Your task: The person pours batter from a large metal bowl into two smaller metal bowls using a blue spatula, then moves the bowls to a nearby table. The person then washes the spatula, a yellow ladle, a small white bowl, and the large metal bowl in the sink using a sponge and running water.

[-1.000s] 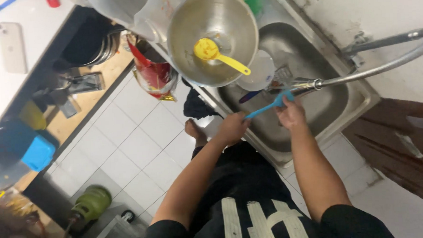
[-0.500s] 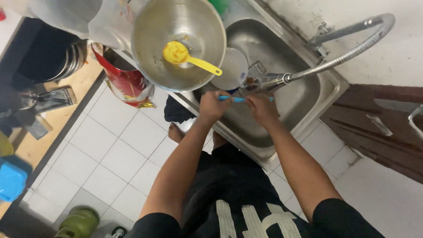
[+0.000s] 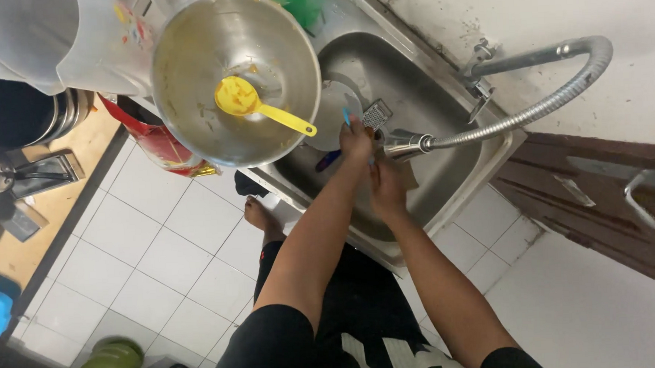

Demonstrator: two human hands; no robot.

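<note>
Your stainless steel sink basin (image 3: 445,179) holds a pale round plate (image 3: 330,117) leaning near its far-left corner, a small metal grater with a perforated face (image 3: 377,114) just beside that plate, and a dark blue-handled utensil (image 3: 327,160) lying low against the near wall. You have both hands down inside this basin. On the counter to its left sits 1 large round stainless steel mixing bowl (image 3: 236,76), smeared inside with yellowish residue, and in it lies 1 yellow plastic measuring spoon (image 3: 254,106), cup toward the bowl's middle, handle pointing at the sink rim. A pale plastic jug (image 3: 49,38) stands beyond that bowl, and a green plastic container (image 3: 297,1) sits at the top edge.

Your left hand (image 3: 356,140) is curled closed around a thin light blue stick-like tool (image 3: 346,117); only its tip pokes out above your fingers, so its full shape is hidden. Your right hand (image 3: 388,189) sits just below it, fingers bent and loosely closed; you cannot tell from here whether it grips anything. The nozzle of the flexible metal hose faucet (image 3: 516,117) ends right between your 2 hands, touching or nearly touching them, over the middle of the basin.
</note>
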